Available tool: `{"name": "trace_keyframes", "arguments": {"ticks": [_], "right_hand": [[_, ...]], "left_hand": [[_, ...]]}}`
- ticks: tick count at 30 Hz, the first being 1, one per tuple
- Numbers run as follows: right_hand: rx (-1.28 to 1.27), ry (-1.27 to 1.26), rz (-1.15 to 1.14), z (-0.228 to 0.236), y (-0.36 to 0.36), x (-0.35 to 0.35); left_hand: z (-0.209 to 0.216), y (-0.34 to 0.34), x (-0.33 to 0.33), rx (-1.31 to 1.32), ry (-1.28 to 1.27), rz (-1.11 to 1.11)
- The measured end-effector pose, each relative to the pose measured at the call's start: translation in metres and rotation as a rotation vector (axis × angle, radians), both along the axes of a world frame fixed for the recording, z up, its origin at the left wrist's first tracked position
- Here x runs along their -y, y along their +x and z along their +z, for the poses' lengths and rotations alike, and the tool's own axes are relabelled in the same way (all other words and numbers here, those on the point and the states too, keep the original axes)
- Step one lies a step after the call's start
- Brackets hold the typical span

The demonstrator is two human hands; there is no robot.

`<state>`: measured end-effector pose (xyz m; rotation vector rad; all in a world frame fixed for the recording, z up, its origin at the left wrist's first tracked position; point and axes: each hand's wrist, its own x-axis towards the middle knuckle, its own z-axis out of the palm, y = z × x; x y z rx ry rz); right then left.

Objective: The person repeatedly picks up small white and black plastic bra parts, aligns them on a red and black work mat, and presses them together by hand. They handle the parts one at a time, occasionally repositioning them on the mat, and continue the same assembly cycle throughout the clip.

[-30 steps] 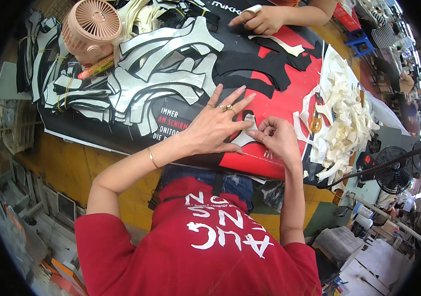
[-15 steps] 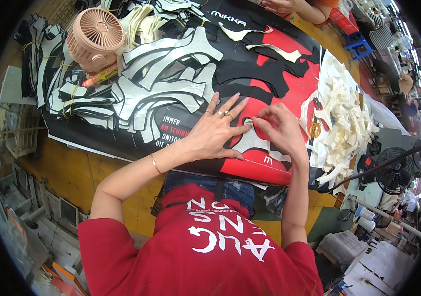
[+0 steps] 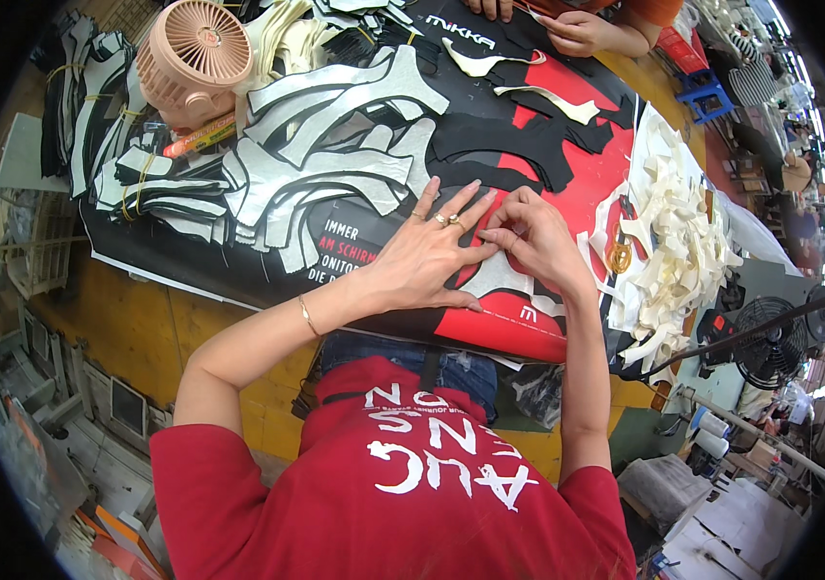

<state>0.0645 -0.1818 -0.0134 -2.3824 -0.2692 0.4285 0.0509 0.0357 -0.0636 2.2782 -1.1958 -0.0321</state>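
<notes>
My left hand point(image 3: 432, 242) lies flat with spread fingers, its thumb and index finger along a white-faced cut piece point(image 3: 501, 275) on the black and red mat point(image 3: 500, 333). At the upper end of that piece, my right hand point(image 3: 540, 240) is pinched, thumb against fingertips; whatever is between them is hidden. Dark cut pieces point(image 3: 500, 140) lie just beyond both hands. To the left spreads a pile of white-faced, black-edged cut pieces point(image 3: 335, 184).
A pink fan point(image 3: 192, 58) stands back left near banded bundles point(image 3: 137, 188). On the right are orange-handled scissors point(image 3: 619, 253) and a heap of cream scraps point(image 3: 678, 232). Across the table, another person's hand point(image 3: 572, 34) holds a pale strip. Cream strips point(image 3: 490, 63) lie nearby.
My right hand has lowered slightly and moved left, its fingertips closer to the piece and my left index finger. The other person's hands have come further into view.
</notes>
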Motion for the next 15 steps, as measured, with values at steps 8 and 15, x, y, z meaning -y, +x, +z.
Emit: {"name": "trace_keyframes", "arguments": {"ticks": [8, 15], "right_hand": [[0.173, -0.049, -0.068, -0.008, 0.003, 0.002], [0.335, 0.045, -0.37, -0.018, 0.003, -0.005]], "left_hand": [[0.002, 0.0, 0.0, 0.013, 0.026, -0.002], [0.011, -0.001, 0.0, 0.002, 0.085, 0.039]]}}
